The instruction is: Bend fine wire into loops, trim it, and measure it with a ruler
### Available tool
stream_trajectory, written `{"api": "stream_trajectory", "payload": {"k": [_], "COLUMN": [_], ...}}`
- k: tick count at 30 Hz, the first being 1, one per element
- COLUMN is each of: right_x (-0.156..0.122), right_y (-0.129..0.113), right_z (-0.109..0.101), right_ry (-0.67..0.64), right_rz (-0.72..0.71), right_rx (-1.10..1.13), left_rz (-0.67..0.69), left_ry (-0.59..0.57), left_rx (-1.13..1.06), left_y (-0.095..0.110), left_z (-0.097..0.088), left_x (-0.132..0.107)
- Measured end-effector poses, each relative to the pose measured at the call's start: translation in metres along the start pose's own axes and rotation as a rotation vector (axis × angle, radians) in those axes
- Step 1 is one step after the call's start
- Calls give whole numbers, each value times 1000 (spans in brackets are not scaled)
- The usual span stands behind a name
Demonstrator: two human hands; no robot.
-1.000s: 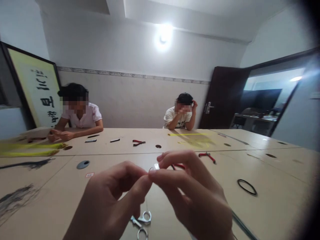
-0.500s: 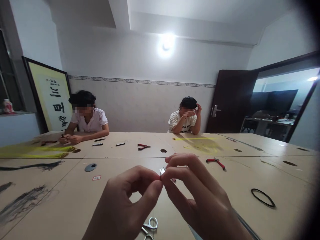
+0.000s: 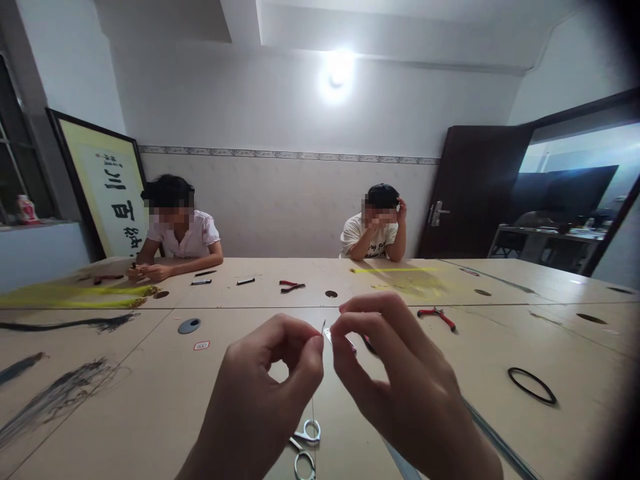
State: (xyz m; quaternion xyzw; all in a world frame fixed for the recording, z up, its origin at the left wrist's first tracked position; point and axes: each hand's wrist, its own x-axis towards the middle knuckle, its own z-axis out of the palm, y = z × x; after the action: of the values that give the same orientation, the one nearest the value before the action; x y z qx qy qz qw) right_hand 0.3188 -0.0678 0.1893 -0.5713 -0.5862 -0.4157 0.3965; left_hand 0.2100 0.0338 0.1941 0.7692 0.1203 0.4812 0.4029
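Observation:
Between the thumb and index finger of my left hand (image 3: 267, 383), a thin dark strand (image 3: 324, 327) is pinched, its short tip pointing up. It is too fine to tell whether it is wire or thread. Close beside it on the right is my right hand (image 3: 405, 367), thumb and index finger together in a pinch and the other fingers curled above. Whatever those fingertips hold is too small to make out. A narrow gap separates the two hands. Below them on the table lies a pair of silver scissors (image 3: 311, 432), partly covered by my left hand.
Red-handled pliers (image 3: 437, 318) and a black ring-shaped band (image 3: 531, 385) lie right. Farther off are more red-handled pliers (image 3: 291, 287). Dark strands (image 3: 65, 390) and yellow strands (image 3: 90, 295) spread at left. Two people sit across the table (image 3: 220, 400).
My hands have drawn slightly apart; their fingertips were touching before. The strand's tip now shows above my left fingers. The whole view has shifted a little.

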Motion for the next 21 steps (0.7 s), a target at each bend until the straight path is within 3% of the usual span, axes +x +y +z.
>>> {"api": "stream_trajectory", "payload": {"k": [4, 12, 21], "right_x": [-1, -3, -4], "right_y": [4, 1, 1], "right_z": [-2, -4, -4], "right_ry": [50, -24, -40], "right_rz": [29, 22, 38], "right_rx": [8, 128, 156], "left_rz": [-10, 19, 141], "left_ry": [20, -38, -93], "left_rx": [-4, -8, 85], "left_y": [1, -3, -6], "left_z": [-1, -2, -5], "left_x": [0, 3, 4]}}
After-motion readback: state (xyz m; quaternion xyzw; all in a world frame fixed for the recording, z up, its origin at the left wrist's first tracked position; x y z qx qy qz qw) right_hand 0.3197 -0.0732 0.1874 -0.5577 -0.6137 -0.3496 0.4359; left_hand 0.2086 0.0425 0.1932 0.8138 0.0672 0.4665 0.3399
